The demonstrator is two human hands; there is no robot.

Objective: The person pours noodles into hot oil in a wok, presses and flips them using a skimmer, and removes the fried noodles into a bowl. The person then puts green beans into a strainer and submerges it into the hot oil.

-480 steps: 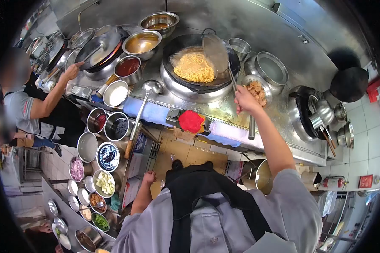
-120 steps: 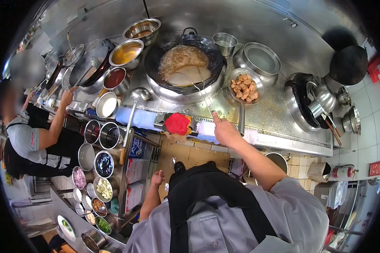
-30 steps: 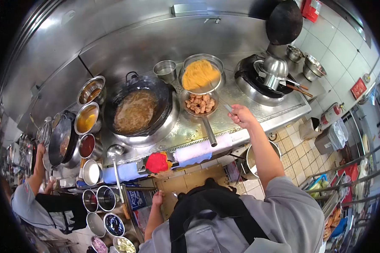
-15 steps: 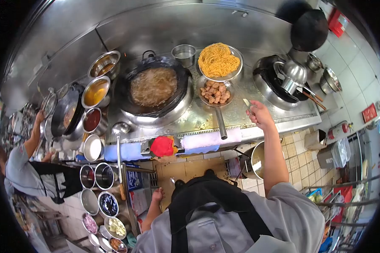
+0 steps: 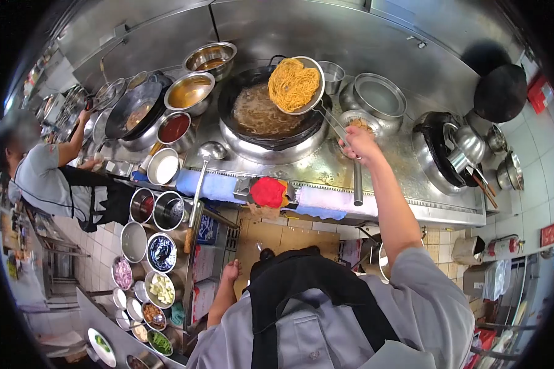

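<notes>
The noodles (image 5: 293, 86) lie heaped in our strainer (image 5: 321, 92), which we hold over the right side of the wok (image 5: 229, 101) and its frothy brown liquid (image 5: 266, 114). Our right hand (image 5: 360, 145) has its fingers wrapped around the strainer's handle, near a perforated ladle (image 5: 358, 184) on the bench (image 5: 406, 172). Our left hand (image 5: 231, 271) hangs low; we cannot tell whether its fingers press together

Right of the wok (image 5: 308, 128), bare table (image 5: 403, 166) opens between the colander handle (image 5: 357, 181) and the burner (image 5: 426, 161), though the right arm (image 5: 398, 209) crosses it. The strainer (image 5: 316, 100) hangs over the wok's right side; bowls (image 5: 202, 106) crowd its left, the ladle (image 5: 212, 150) its front left, and the can (image 5: 337, 80) and basin (image 5: 385, 95) its back right.
</notes>
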